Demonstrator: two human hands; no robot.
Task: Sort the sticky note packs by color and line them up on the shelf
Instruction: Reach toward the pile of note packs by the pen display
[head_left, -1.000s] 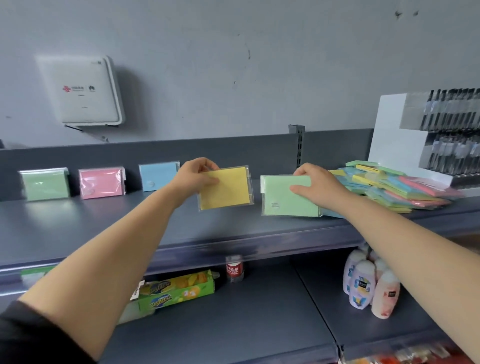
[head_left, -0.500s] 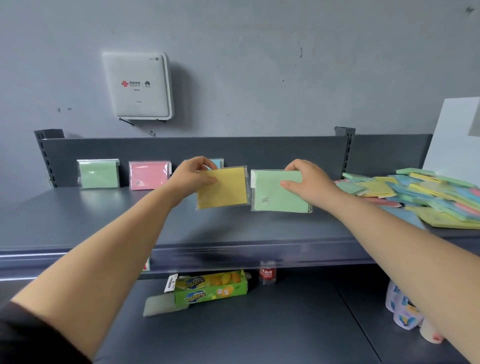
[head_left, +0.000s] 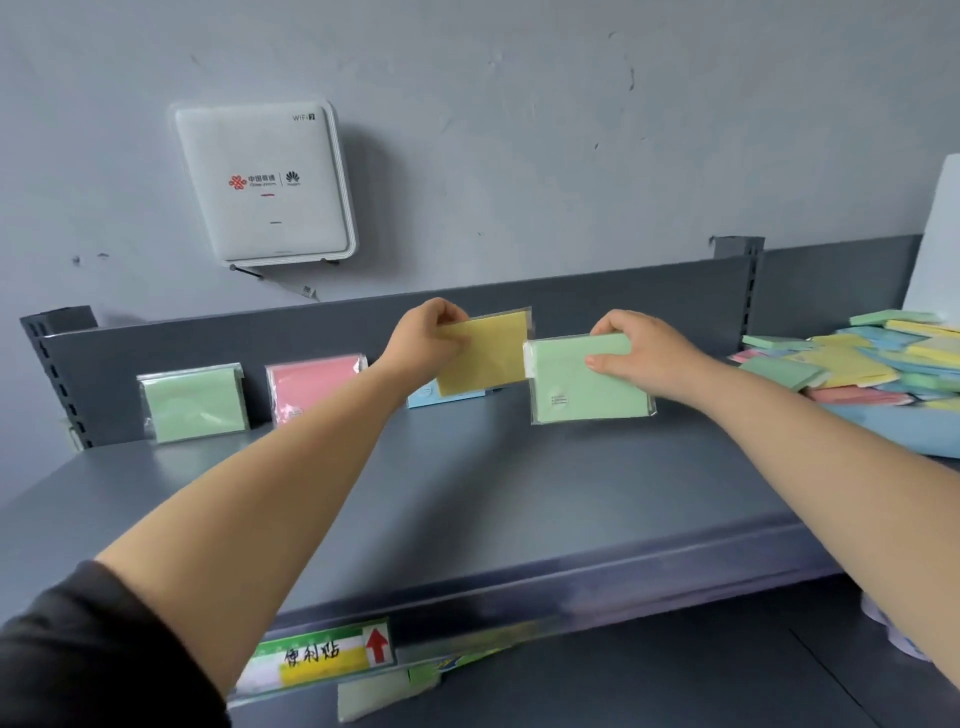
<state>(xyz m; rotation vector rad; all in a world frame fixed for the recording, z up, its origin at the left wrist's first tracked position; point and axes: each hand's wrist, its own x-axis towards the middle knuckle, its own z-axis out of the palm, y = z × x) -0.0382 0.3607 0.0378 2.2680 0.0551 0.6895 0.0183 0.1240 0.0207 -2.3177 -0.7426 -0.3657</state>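
- Leaning against the back panel at the left of the frame, a green pack (head_left: 193, 402), a pink pack (head_left: 313, 387) and a blue pack (head_left: 447, 397) already stand in a row on the shelf (head_left: 519, 493); the blue one is mostly hidden behind the left arm and the yellow pack.
- Near the frame's centre, the left hand (head_left: 423, 345) pinches a yellow pack (head_left: 485, 353) by its left edge, thumb in front and fingers curled behind, holding it in the air in front of the blue pack.
- Just right of centre, the right hand (head_left: 641, 351) grips a second green pack (head_left: 589, 379) at its upper right corner, thumb on the face, fingers curled over the top edge; its left edge sits just beside the yellow pack.
- At the right edge, a loose pile (head_left: 857, 358) of mixed-colour packs lies unsorted.
- My judgement: the sorting has barely begun, with one pack per colour placed, yellow next, and most of the work left.
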